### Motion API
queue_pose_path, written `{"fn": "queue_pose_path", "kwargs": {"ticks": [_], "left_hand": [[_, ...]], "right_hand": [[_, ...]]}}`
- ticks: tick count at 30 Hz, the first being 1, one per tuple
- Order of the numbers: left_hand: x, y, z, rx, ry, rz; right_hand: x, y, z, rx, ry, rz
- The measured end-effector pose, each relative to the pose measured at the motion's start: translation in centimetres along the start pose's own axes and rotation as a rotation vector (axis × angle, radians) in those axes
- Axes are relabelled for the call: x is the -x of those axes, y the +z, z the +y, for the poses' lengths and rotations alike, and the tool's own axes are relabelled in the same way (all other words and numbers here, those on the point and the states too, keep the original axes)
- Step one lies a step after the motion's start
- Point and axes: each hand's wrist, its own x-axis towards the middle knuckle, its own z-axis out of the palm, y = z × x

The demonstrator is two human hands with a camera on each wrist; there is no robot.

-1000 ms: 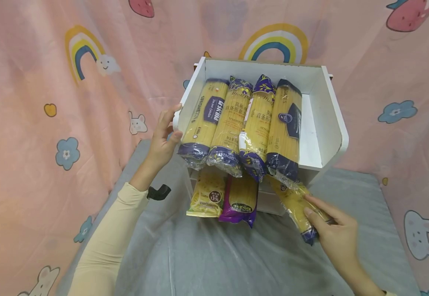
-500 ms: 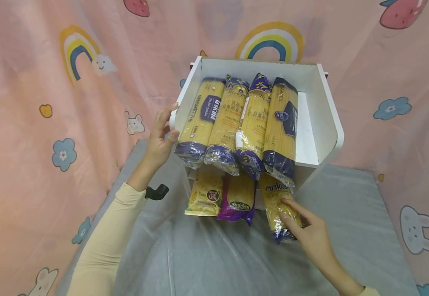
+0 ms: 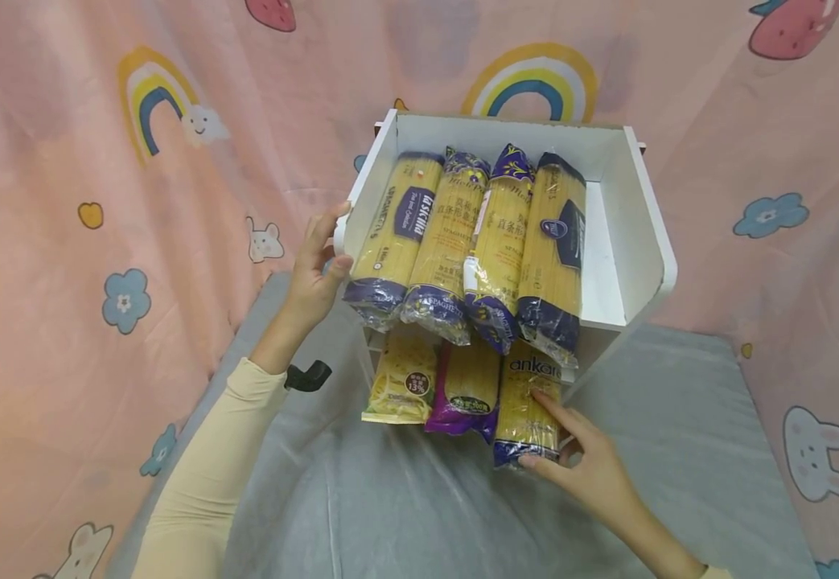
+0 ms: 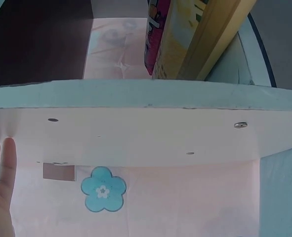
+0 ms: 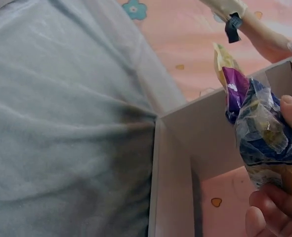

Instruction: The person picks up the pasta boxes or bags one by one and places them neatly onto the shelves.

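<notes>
My right hand (image 3: pixel 586 466) holds a clear-and-blue "ankara" spaghetti pack (image 3: pixel 528 406) that juts from the lower level of a white shelf unit (image 3: pixel 607 249). Its thumb is at the pack's lower end and its fingers lie along the front and right side. In the right wrist view the pack's crinkled blue end (image 5: pixel 264 123) sits between thumb and curled fingers. With fingers extended, my left hand (image 3: pixel 314 269) touches the shelf's left side panel. The left wrist view shows two straight fingers (image 4: pixel 6 168) against the white panel. The ankara pack's far end is hidden under the upper level.
Several spaghetti packs (image 3: pixel 495 249) lie side by side on the upper level, ends overhanging its front. Below, a yellow noodle pack (image 3: pixel 405 378) and a purple-ended pack (image 3: pixel 466 394) stick out left of the ankara pack. Grey cloth (image 3: pixel 405 507) covers the surface; a pink printed curtain (image 3: pixel 347 72) hangs behind.
My right hand has moved left with the ankara pack, which has turned from slanted to nearly straight beside the purple-ended pack. The left hand stays at the side panel.
</notes>
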Motion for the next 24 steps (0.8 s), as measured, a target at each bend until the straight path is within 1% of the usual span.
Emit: {"fn": "queue_pose_path", "kwargs": {"ticks": [6, 10, 20, 24], "left_hand": [[0.0, 0.0, 0.0, -0.015, 0.006, 0.02], [0.1, 0.0, -0.1, -0.004, -0.001, 0.018], [0.1, 0.1, -0.1, -0.008, 0.0, 0.02], [0.1, 0.2, -0.1, -0.013, -0.003, 0.018]], "right_hand": [[-0.2, 0.1, 0.1, 0.076, -0.046, 0.025], [-0.3, 0.2, 0.3, 0.113, -0.055, 0.037], [-1.2, 0.2, 0.6, 0.076, -0.062, 0.054], [-1.6, 0.0, 0.7, 0.055, -0.04, 0.03]]}}
